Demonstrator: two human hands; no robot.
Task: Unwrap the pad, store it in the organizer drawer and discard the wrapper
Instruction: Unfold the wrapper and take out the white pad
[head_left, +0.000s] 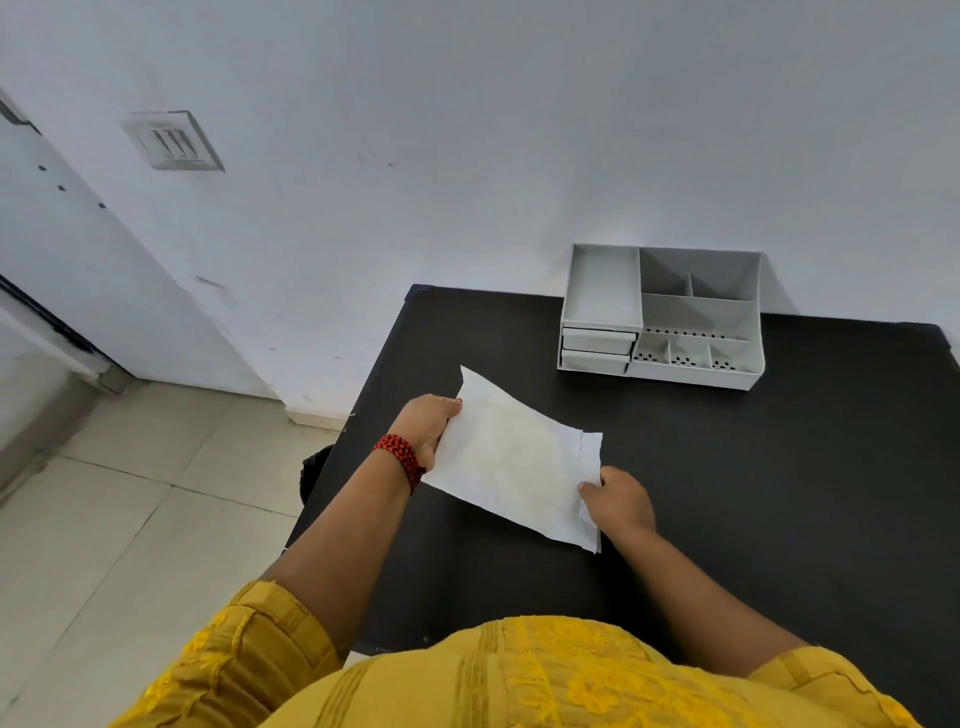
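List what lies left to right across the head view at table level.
Dark bin → left hand → white wrapper → right hand; the organizer sits farther back, overlapping these.

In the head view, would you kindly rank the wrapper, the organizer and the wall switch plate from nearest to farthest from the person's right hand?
From the right hand:
1. wrapper, held at its right edge.
2. organizer, at the table's far side, against the wall.
3. switch plate, high on the wall, far left.

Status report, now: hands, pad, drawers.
Left hand and right hand each grip an end of the wrapped pad, held over the table. Organizer drawers shut. Nothing in the way.
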